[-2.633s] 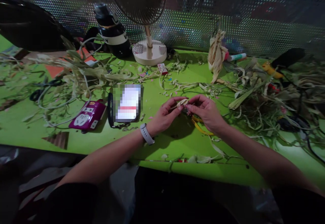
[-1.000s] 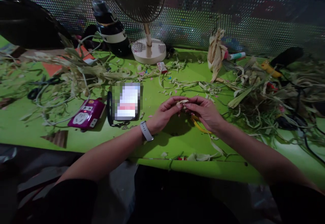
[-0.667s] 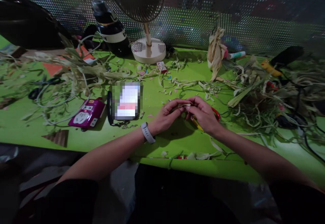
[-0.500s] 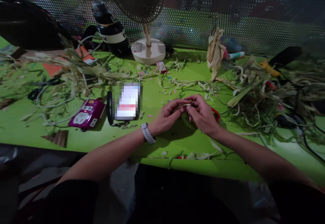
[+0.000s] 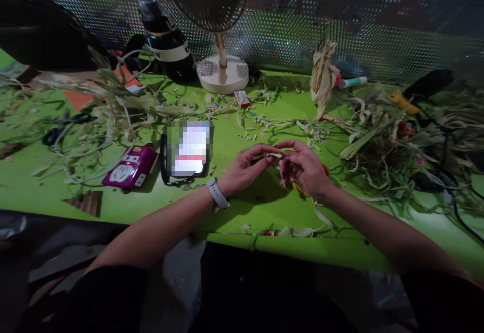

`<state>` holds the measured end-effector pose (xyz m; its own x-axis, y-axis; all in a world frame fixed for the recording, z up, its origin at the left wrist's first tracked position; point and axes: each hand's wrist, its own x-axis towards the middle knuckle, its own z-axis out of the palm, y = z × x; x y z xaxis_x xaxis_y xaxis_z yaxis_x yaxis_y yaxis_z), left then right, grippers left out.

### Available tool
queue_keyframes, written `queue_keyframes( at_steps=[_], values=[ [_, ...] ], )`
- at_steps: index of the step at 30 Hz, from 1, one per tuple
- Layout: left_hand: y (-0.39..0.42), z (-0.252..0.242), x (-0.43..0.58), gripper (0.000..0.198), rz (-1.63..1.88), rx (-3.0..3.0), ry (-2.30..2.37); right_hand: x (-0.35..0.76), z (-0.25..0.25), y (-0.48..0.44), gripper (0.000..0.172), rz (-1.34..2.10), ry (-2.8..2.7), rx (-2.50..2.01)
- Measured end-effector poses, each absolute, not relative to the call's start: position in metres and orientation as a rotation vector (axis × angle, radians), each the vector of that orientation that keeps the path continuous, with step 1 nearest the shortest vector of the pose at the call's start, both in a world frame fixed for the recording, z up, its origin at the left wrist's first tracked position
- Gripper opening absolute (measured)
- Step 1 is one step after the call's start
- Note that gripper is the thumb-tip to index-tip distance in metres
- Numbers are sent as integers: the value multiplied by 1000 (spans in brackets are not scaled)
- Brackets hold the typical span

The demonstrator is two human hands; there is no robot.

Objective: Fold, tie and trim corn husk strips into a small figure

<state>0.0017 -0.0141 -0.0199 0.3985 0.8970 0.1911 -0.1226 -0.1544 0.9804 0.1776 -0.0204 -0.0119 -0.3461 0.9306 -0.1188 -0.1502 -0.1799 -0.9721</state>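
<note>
Over the green table (image 5: 242, 212), my left hand (image 5: 251, 167), with a pale band at its wrist, pinches a small, pale strip (image 5: 277, 155) that looks like dried husk. My right hand (image 5: 305, 168) meets it fingertip to fingertip at the strip's right end, its fingers curled and pressed together. What lies between the right fingers is too small to make out. Something yellow (image 5: 298, 188) and red shows beneath and beside my right hand, mostly hidden by it.
A phone (image 5: 191, 151) and a purple power box (image 5: 130, 168) with cables lie on the left. Behind stand a fan (image 5: 222, 73), a black bottle (image 5: 170, 51) and a husk bundle (image 5: 322, 81). Shredded husks (image 5: 381, 167) pile up on the right.
My right hand's fingers have shifted and its lower fingers have come down slightly. The yellow thing under it now shows. The pale strip is more exposed between my hands. The view has moved slightly.
</note>
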Motion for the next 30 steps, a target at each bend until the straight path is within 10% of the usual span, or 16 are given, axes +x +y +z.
queue_keyframes(
  at_steps=[23, 30],
  values=[
    [-6, -24, -13, 22, 874, 1070, 451, 191, 13, -18, 5, 1379, -1873, -931],
    [-8, -27, -11, 23, 883, 1058, 483, 186, 9, -21, 34, 1184, -2147, -1023]
  ],
)
